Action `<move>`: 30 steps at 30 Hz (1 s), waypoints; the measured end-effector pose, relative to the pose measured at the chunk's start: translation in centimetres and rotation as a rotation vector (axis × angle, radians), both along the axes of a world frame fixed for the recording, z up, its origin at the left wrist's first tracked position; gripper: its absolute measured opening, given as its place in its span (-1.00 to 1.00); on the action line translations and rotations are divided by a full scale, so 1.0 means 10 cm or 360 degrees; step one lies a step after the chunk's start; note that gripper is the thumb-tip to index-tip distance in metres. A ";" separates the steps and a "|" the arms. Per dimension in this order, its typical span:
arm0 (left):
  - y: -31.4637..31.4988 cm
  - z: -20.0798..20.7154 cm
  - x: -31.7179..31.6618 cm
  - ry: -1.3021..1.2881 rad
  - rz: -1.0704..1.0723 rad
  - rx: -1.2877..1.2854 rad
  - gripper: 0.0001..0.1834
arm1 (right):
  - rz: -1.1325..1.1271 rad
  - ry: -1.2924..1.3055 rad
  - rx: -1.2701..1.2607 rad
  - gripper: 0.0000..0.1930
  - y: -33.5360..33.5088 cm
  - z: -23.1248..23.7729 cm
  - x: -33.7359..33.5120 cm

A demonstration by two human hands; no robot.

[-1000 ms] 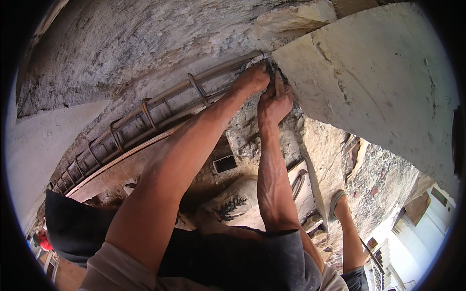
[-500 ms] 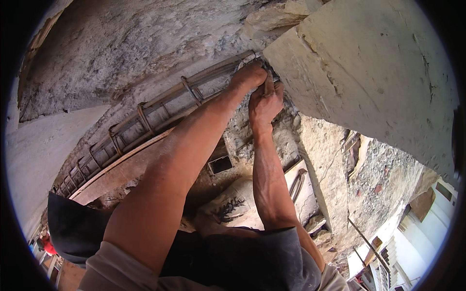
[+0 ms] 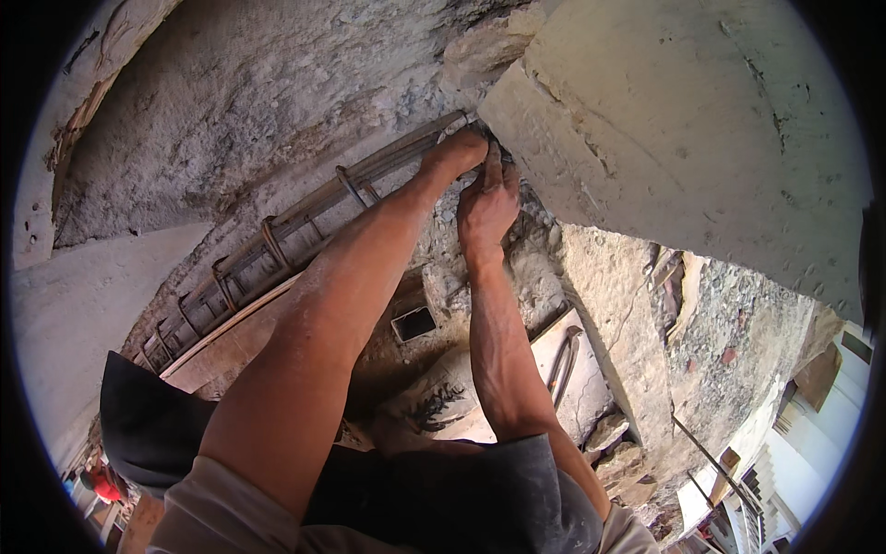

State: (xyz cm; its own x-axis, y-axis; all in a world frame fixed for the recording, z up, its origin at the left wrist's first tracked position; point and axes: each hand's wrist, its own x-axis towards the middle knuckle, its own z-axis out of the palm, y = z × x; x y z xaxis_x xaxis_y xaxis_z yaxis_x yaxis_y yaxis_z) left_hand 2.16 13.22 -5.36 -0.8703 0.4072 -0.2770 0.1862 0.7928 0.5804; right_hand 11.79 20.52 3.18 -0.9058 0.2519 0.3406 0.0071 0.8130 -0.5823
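Observation:
A cage of steel reinforcing bars (image 3: 307,214) tied with bent stirrups runs from the lower left up to the middle, along a rough wall. At its upper end my left hand (image 3: 458,153) is curled closed, and whatever is in its fingers is hidden. Just below and to its right, my right hand (image 3: 487,212) has its lower fingers curled in and its index finger stretched up toward the left hand. What it grips cannot be made out. Both hands sit close against the corner of a big smooth concrete block (image 3: 664,138).
Pincers (image 3: 565,362) lie on a pale slab right of my right forearm. A rectangular metal tube (image 3: 413,323) opens upward between my arms, above a dusty laced shoe (image 3: 434,402). Loose stones (image 3: 609,431) lie lower right. Someone in red (image 3: 106,485) is at the far lower left.
The whole view has shifted slightly, so hands and bars appear a little lower and to the left. Both hands stay together at the bars' upper end; the right fingers have moved slightly.

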 end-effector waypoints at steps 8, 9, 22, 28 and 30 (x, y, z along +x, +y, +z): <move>0.25 0.43 0.19 -0.0080 0.0558 0.0045 -0.62 | 0.0059 -0.0086 -0.0025 -0.62 0.32 -0.03 0.07; 0.24 0.46 0.22 -0.0047 0.0607 0.0036 -0.66 | 0.0154 0.0039 0.0043 -0.60 0.34 -0.06 0.10; 0.20 0.69 0.20 -0.0252 0.0741 0.0086 -0.68 | 0.0602 -0.0042 0.0009 -0.38 0.59 -0.22 0.09; 0.22 0.53 0.24 -0.0237 0.0857 0.0131 -0.63 | 0.0308 -0.0440 0.0153 -0.36 0.37 -0.09 0.06; 0.19 0.49 0.25 -0.0194 0.0794 0.0133 -0.64 | 0.0275 -0.0686 0.0243 -0.35 0.34 0.07 0.02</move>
State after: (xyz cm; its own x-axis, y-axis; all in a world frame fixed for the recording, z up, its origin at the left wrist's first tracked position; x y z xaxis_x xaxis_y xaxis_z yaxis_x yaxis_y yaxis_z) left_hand 4.62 15.16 -0.47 -0.9276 -0.0236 -0.3727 -0.2752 0.7179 0.6394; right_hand 12.01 23.89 3.88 -0.9967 0.0618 -0.0535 0.0788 0.8994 -0.4300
